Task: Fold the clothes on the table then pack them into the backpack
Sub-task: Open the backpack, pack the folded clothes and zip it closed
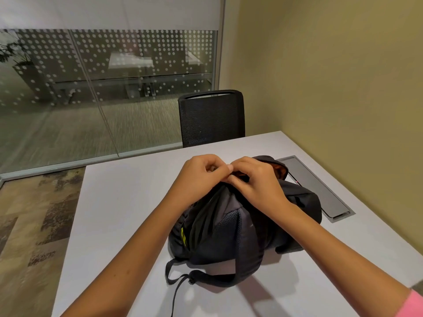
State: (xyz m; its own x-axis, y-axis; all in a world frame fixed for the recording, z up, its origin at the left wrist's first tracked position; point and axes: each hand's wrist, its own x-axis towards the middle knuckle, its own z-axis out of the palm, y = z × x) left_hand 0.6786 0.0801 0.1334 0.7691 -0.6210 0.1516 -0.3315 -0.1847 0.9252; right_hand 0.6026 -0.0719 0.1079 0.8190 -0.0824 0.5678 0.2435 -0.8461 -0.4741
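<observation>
Strap: trails loose off the near edge of the backpack.
Backpack: dark, lying mid-table; no clothes in view outside it.
Left hand, right hand: fingers curled, pinching the top opening together.
Step, judged: closing up after packing. Next: find the zip pull and draw it along.
Chair: beyond the table.

Under the left grip and the right grip, the backpack is black with a yellow tag and orange lining, the counter pale grey, the chair beyond black mesh, the sleeve pink.
</observation>
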